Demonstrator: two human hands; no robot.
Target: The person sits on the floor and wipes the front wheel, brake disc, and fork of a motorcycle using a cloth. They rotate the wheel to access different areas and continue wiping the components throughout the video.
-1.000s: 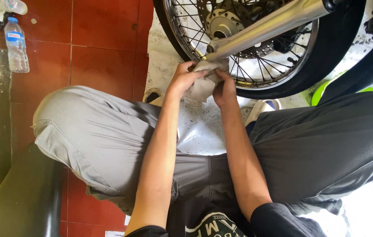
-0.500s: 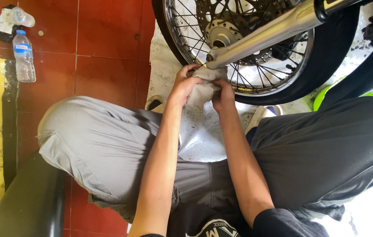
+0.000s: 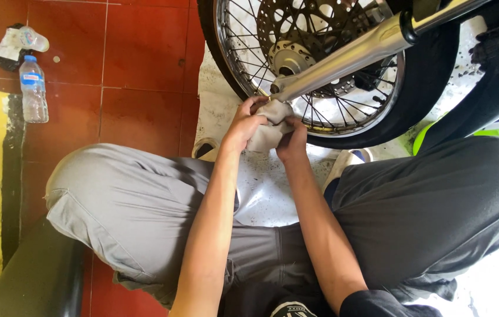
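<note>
Both hands, left [image 3: 242, 126] and right [image 3: 292, 141], clutch a rag [image 3: 268, 129]. The fork [image 3: 343, 56] end sits just above it, slanting up-right, nearer the left hand

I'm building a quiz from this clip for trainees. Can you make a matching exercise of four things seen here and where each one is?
Things:
1. crumpled grey cloth
2. clear plastic water bottle with a blue cap
3. shiny silver fork tube
4. perforated metal brake disc

Places:
A. standing on the red floor tiles at far left
B. slanting across the spoked wheel
C. held between left hand and right hand
D. behind the spokes, around the hub

Pairs: 1-C, 2-A, 3-B, 4-D
</note>
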